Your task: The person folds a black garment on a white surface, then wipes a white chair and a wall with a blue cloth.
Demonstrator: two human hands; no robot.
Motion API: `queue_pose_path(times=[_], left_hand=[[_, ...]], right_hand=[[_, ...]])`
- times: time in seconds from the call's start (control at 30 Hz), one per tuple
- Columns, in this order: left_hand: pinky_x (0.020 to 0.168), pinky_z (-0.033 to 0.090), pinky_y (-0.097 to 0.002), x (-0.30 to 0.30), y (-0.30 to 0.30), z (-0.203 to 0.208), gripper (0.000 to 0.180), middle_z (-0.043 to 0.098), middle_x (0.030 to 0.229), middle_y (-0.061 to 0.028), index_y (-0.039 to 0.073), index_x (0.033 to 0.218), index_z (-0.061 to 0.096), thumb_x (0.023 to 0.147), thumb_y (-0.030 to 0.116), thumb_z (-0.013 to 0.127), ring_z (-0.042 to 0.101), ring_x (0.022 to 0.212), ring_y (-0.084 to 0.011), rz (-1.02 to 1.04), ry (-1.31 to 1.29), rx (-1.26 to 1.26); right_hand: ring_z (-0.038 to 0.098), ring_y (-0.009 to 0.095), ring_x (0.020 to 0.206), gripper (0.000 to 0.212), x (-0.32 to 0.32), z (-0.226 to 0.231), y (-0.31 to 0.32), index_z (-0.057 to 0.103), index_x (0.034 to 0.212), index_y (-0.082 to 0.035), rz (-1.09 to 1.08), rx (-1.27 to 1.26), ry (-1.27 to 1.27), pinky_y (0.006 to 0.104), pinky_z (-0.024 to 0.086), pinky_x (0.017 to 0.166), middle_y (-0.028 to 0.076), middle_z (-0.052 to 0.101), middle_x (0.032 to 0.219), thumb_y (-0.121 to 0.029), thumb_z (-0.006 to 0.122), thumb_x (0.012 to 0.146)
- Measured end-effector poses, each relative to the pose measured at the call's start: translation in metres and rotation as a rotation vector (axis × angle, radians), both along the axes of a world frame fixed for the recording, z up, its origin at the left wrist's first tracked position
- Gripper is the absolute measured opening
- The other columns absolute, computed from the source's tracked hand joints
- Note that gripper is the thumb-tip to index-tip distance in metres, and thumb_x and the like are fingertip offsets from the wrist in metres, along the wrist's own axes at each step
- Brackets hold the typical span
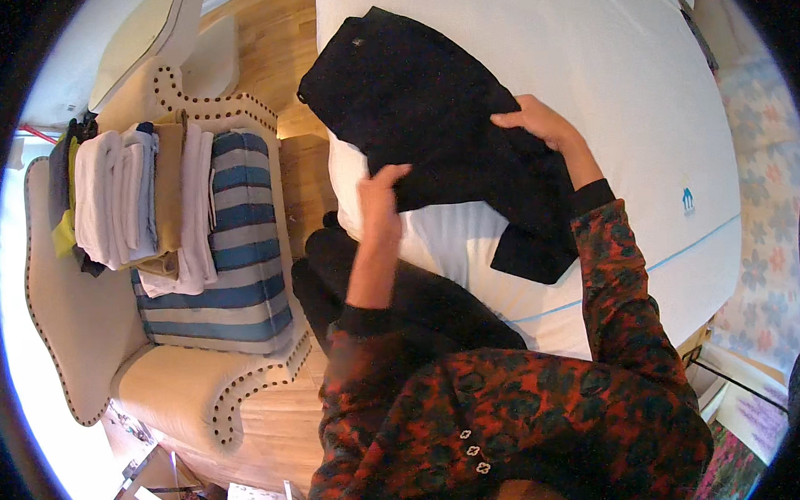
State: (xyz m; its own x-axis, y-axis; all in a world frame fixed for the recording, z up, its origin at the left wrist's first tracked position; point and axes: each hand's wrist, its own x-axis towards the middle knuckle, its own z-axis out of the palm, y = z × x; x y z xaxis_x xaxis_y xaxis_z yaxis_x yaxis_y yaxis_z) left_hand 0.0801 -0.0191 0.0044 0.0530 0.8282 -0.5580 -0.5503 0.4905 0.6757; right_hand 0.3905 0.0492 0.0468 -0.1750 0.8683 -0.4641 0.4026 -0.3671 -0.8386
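A black garment (430,99) lies spread on the white bed, with a small light mark near its far left end. Whether it is trousers or a top I cannot tell. One narrow part of it bends toward me at the near right. My left hand (381,196) is closed on its near left edge, the fingertips partly hidden. Across from it, my right hand (541,122) grips the right edge, thumb on top and the other fingers out of sight under or behind the cloth.
The bed's white mattress (642,118) extends to the right. To my left stands a cream armchair (67,297) with studded trim and a striped cushion (247,273). Folded clothes (134,198) are stacked on it. Wooden floor (273,34) runs between chair and bed.
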Motion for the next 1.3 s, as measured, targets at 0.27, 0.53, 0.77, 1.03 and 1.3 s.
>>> queue_pose_path(times=[0.27, 0.53, 0.77, 1.03, 1.3], left_hand=[[0.100, 0.047, -0.0391, -0.040, -0.008, -0.032, 0.051, 0.068, 0.115, -0.0112, -0.001, 0.121, 0.065, 0.071, 0.009, 0.075, 0.061, 0.107, -0.0293, -0.119, -0.069, -0.052], [0.097, 0.051, -0.0393, -0.087, 0.061, -0.059, 0.037, 0.069, 0.119, -0.0116, 0.003, 0.127, 0.062, 0.095, 0.019, 0.069, 0.065, 0.107, -0.0299, 0.064, -0.086, -0.109], [0.097, 0.052, -0.0459, -0.038, 0.070, -0.030, 0.046, 0.070, 0.117, -0.0129, 0.001, 0.123, 0.063, 0.079, 0.000, 0.077, 0.066, 0.107, -0.0306, -0.035, 0.128, 0.078], [0.106, 0.046, -0.0445, -0.064, 0.032, -0.024, 0.053, 0.063, 0.132, -0.0134, 0.000, 0.136, 0.055, 0.090, 0.022, 0.072, 0.059, 0.121, -0.0306, -0.246, -0.161, -0.074], [0.097, 0.051, -0.0418, -0.058, 0.071, -0.043, 0.040, 0.068, 0.123, -0.0101, 0.004, 0.131, 0.059, 0.095, 0.017, 0.069, 0.065, 0.109, -0.0270, -0.139, 0.013, 0.040]], right_hand=[[0.069, 0.025, 0.092, 0.055, -0.015, -0.041, -0.020, 0.065, 0.119, 0.009, -0.086, -0.180, -0.071, 0.0373, 0.054, 0.085, 0.014, 0.072, 0.105, -0.033, 0.079, 0.085], [0.066, 0.024, 0.104, 0.071, -0.031, -0.018, -0.006, 0.059, 0.131, 0.004, -0.221, 0.009, 0.108, 0.0335, 0.050, 0.095, 0.015, 0.068, 0.118, -0.048, 0.076, 0.086], [0.069, 0.020, 0.084, 0.039, -0.029, -0.043, 0.013, 0.071, 0.109, 0.006, -0.250, 0.209, 0.063, 0.0354, 0.054, 0.079, 0.010, 0.074, 0.098, -0.022, 0.076, 0.082], [0.066, 0.028, 0.106, 0.057, 0.002, -0.015, -0.109, 0.060, 0.134, 0.001, -0.049, -0.032, -0.084, 0.0384, 0.047, 0.099, 0.014, 0.069, 0.122, -0.026, 0.073, 0.085], [0.066, 0.037, 0.112, 0.076, -0.047, -0.044, 0.003, 0.050, 0.137, -0.001, -0.212, 0.229, -0.484, 0.0436, 0.051, 0.096, 0.024, 0.068, 0.122, -0.044, 0.079, 0.081]])
